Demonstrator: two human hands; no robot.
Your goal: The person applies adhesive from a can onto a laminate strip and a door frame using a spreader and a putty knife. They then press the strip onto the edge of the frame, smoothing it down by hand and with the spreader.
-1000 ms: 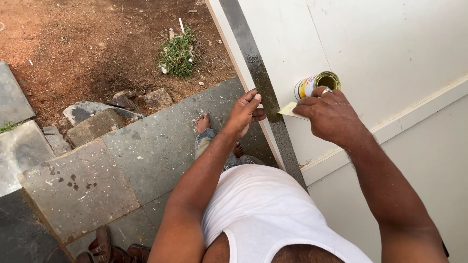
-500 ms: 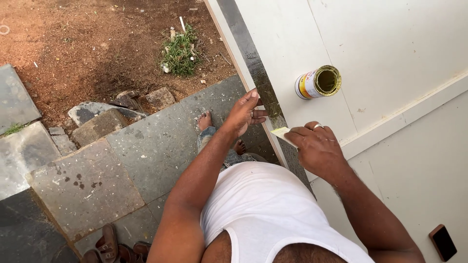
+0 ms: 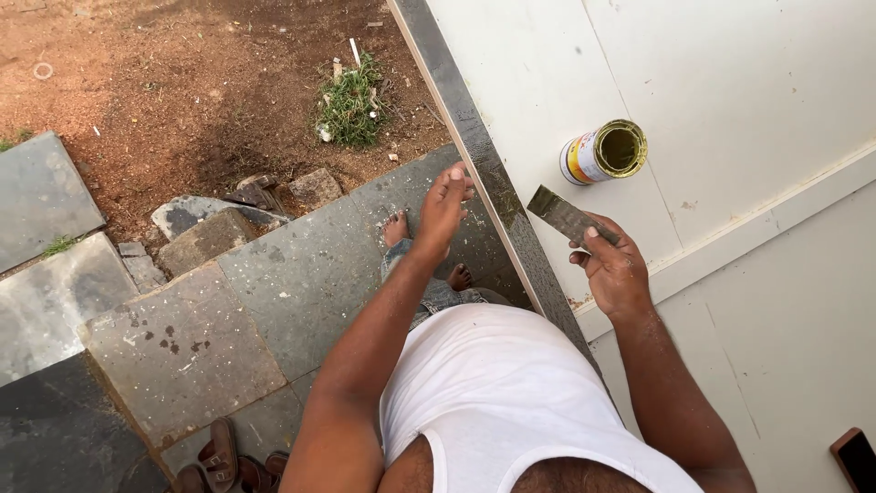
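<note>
The flat scraper blade (image 3: 568, 217) sits in your right hand (image 3: 617, 274), and your fingers wrap tight around its lower end. Its free end points to 10 o'clock, over the white panel (image 3: 730, 82). The open tin can (image 3: 604, 152) stands near, at 1 o'clock from the blade. Your left hand (image 3: 443, 208) is open, holds nothing, and its fingertips touch the panel's dark edge (image 3: 484, 164). Stone slabs (image 3: 301, 274) lie at 9 o'clock.
</note>
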